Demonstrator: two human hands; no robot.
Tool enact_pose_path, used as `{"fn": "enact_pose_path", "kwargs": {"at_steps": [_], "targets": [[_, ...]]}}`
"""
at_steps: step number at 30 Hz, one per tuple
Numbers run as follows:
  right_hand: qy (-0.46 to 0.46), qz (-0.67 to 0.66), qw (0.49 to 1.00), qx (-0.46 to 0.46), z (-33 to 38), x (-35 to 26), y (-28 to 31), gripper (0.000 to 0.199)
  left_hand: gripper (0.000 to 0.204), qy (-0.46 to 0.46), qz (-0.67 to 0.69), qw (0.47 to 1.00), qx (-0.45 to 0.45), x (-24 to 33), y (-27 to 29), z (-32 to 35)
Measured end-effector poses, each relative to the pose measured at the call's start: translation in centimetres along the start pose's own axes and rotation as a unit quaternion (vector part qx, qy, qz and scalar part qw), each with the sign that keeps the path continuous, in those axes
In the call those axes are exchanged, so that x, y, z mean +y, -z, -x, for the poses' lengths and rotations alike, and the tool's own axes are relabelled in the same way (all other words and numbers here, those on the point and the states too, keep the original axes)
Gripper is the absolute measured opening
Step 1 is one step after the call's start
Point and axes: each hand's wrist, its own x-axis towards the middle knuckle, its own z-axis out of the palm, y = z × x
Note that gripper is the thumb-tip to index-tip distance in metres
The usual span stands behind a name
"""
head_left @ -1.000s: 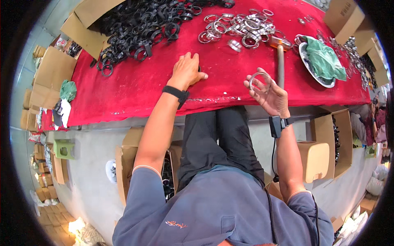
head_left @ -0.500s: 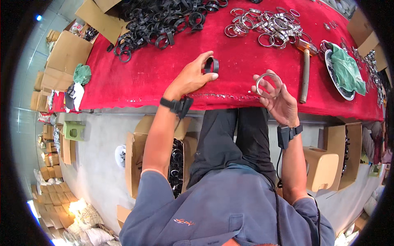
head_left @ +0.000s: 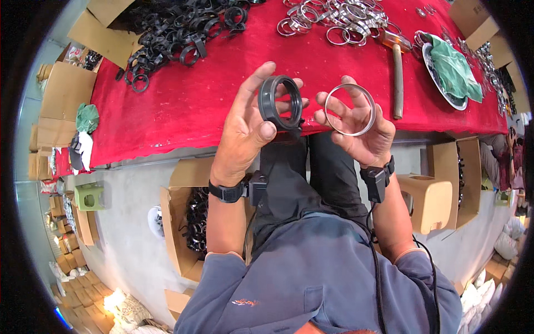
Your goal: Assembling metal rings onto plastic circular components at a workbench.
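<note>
Lettering point(head_left: 246, 303) marks the shirt point(head_left: 347, 250); left hand point(head_left: 238, 133) holds black ring point(head_left: 267, 103).

Left of the mallet point(head_left: 397, 83) on the table point(head_left: 178, 111), we see one ring point(head_left: 352, 134) in the right hand point(head_left: 371, 138) and, farther left, another ring point(head_left: 266, 103) in the left hand point(head_left: 239, 131); right, a plate point(head_left: 458, 104) (cloth point(head_left: 453, 69) upon it).

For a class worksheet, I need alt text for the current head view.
A person's left hand holds a black ring, the right hand a silver ring. Beyond, a red cloth bears heaped black rings, piled silver rings and a hammer.
</note>
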Motion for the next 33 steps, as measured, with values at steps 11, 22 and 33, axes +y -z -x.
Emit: {"fn": "enact_pose_path", "kwargs": {"at_steps": [11,22,33], "targets": [[0.028,0.253,0.966,-0.033,0.5,-0.9,-0.7,0.093,0.095,0.029,0.012,0.999,0.018,-0.8,-0.4,1.3],[0.058,0.421,0.899,0.106,0.8,-0.5,-4.2,0.096,0.099,0.013,-0.024,0.999,0.021,-1.5,-0.8,1.3],[0.053,0.451,0.886,0.094,0.9,1.6,-4.6,0.084,0.089,-0.005,-0.076,0.997,-0.015,-1.3,-1.1,2.0]]}}
